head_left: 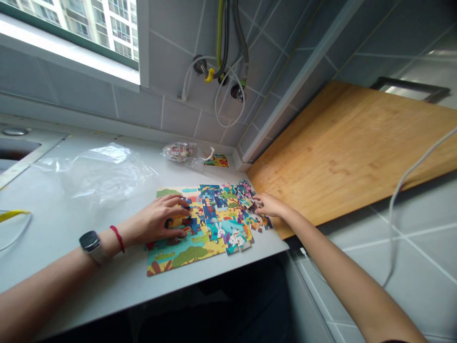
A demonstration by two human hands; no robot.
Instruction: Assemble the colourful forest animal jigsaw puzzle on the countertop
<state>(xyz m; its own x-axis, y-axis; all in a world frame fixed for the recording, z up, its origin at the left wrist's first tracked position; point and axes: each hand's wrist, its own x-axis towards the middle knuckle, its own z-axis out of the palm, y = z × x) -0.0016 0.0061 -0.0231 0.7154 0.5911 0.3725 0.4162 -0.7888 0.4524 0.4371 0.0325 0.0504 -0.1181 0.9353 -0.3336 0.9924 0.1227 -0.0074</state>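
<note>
A colourful jigsaw puzzle [193,255] lies on the white counter, its left part joined into a picture with trees and animals. My left hand [162,216] rests over the puzzle's left side, fingers spread, a watch and a red band on that wrist. Loose pieces [244,190] are heaped at the puzzle's right end, some overlapping it. At this heap is my right hand [269,205], its fingers bent and touching the pieces; whether one is gripped is too small to tell.
Behind the puzzle lie a bag of pieces [180,151] and a small picture card [216,160]. A clear plastic bag [110,171] spreads at left. A wooden board [339,157] leans at right; the counter's front edge [214,272] is near.
</note>
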